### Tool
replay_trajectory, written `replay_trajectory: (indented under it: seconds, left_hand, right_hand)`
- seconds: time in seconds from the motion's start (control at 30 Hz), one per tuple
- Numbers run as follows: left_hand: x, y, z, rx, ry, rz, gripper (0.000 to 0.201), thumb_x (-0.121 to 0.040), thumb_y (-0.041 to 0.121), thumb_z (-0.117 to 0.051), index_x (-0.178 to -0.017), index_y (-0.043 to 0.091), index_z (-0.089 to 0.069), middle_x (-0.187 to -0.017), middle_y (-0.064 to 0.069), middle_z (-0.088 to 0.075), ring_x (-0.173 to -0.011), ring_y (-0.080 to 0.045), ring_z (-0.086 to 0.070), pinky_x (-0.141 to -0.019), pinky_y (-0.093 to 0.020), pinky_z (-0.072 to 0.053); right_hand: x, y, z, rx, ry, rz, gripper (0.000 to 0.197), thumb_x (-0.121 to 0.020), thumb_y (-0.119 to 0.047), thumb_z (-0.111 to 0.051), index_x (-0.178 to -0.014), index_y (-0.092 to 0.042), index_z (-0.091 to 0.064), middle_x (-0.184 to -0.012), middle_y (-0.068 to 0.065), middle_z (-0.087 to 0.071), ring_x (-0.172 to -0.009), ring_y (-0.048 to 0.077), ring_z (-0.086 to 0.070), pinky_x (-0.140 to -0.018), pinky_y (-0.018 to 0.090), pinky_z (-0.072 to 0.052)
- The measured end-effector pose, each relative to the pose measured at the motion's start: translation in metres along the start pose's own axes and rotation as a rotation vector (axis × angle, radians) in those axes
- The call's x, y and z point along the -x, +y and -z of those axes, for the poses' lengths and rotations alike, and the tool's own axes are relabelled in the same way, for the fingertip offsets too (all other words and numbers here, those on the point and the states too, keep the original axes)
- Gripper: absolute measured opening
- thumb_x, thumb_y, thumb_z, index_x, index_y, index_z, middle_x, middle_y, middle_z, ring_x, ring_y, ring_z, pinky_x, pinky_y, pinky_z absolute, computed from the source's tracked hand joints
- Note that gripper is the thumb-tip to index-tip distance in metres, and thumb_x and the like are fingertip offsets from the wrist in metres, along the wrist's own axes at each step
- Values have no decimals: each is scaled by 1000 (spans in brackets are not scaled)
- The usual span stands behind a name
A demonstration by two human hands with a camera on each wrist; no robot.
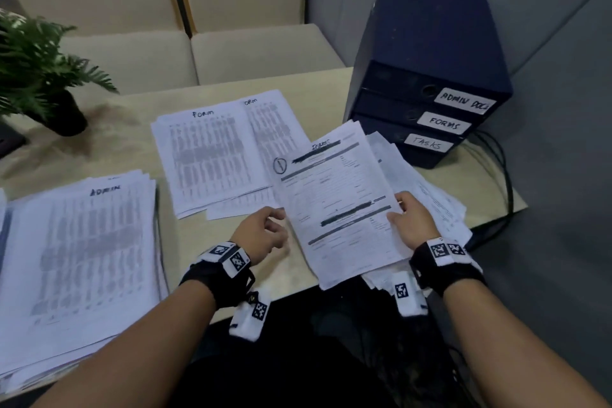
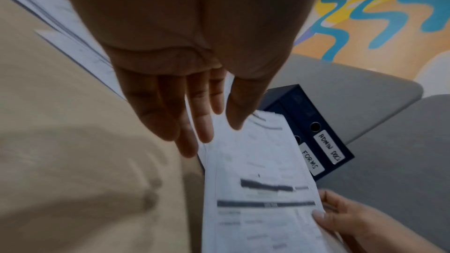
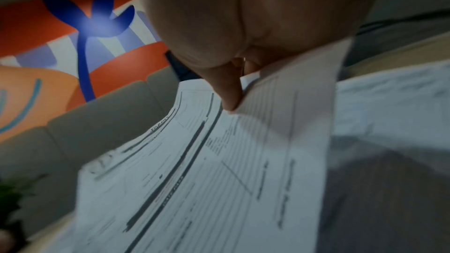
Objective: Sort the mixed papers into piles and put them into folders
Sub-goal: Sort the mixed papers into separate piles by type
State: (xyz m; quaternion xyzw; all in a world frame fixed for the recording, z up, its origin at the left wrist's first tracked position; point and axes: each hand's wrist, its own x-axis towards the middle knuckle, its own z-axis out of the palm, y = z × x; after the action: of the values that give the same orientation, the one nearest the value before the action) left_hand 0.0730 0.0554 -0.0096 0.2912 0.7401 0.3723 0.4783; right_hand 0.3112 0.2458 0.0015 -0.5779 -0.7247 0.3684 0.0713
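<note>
Papers first: the one we have hold of is a printed form sheet (image 1: 334, 205). Our right hand (image 1: 414, 222) pinches it at its right edge, thumb (image 3: 228, 95) on top and the other fingers under the paper, out of sight. From that grip the sheet runs away to the left and bows slightly. Beneath the grip lies the loose mixed heap (image 1: 430, 182), fanned out over the table (image 1: 109, 142) corner.

Our left hand (image 1: 261, 235) holds nothing. Its fingers hang relaxed just off the sheet's edge farthest from the grip, and we cannot tell whether a fingertip touches it. Beyond that hand sits the pile marked FORM (image 1: 205, 159), and farther left the thicker pile marked ADMIN (image 1: 82, 258). Ahead of the gripping hand are three dark blue folders (image 1: 427, 86), stacked flat and labelled ADMIN DOCS, FORMS and TASKS.
</note>
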Motion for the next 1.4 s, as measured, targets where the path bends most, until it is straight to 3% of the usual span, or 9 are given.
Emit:
replay_trajectory:
  seconds: [0.23,0.43,0.53,0.63,0.73,0.9,1.1,1.23,1.4]
  left_hand:
    - [-18,4,-22,-34,92,58,20,-85,6,-61,-101,17,-56,-78,0,-66,-69,-21,-63,-64,-30,-47]
    - [-18,1,-19,-45,149,78,18,-86,9,-61,-99,19,-57,-81,-2,-67,-74,-21,-67,-65,-31,-49]
    - [-20,3,-14,-37,177,59,14,-87,10,-61,-96,20,-57,-82,-5,-67,-72,-19,-66,-62,-30,-48]
    - [-21,1,-3,-27,191,38,15,-87,9,-62,-94,21,-57,-80,-3,-66,-73,-21,-65,-63,-30,-48]
    - [-19,-3,13,-39,226,16,17,-85,8,-63,-96,21,-59,-85,3,-65,-75,-19,-61,-70,-31,-45]
    - [-3,-12,64,-165,300,7,23,-87,14,-64,-109,19,-59,-111,2,-61,-99,-18,-60,-81,-27,-42]
    - [1,-35,123,-223,392,81,45,-89,15,-61,-132,18,-52,-134,-7,-54,-119,-24,-53,-89,-27,-39]
    - [-6,-45,140,-240,378,140,48,-87,18,-62,-133,20,-52,-136,-10,-53,-122,-26,-52,-96,-31,-40]
    - [-24,-44,142,-241,369,202,50,-87,18,-62,-135,21,-50,-136,-11,-52,-122,-28,-51,-94,-29,-39]
  right_hand:
    - [-53,52,35,201,12,-140,28,-91,-2,-50,-117,-11,-57,-105,15,-63,-91,29,-57,-78,29,-42]
    - [-63,55,19,214,80,-177,31,-89,-6,-55,-120,-8,-54,-118,20,-61,-105,36,-57,-87,36,-45]
    - [-57,47,13,280,184,-165,43,-87,-18,-63,-127,-10,-51,-131,17,-48,-120,37,-46,-99,46,-38]
    - [-50,25,6,305,229,-100,40,-89,-25,-62,-126,-15,-52,-136,12,-44,-125,34,-39,-103,48,-31]
    - [-42,-6,-11,270,159,-12,29,-91,-27,-59,-118,-17,-56,-133,9,-47,-122,30,-42,-102,45,-31]
    - [-19,-67,-62,147,8,87,17,-91,-28,-59,-105,-19,-59,-122,2,-54,-110,27,-53,-100,45,-40]
    - [-2,-130,-118,59,-140,151,29,-89,-23,-65,-115,-9,-62,-121,5,-60,-113,20,-54,-89,21,-36]
    - [-10,-160,-143,50,-197,132,35,-89,-26,-66,-120,-10,-61,-123,6,-61,-112,21,-56,-88,22,-37]
    - [-38,-183,-167,97,-276,91,47,-91,-27,-63,-134,-10,-52,-136,9,-55,-122,24,-52,-96,25,-38]
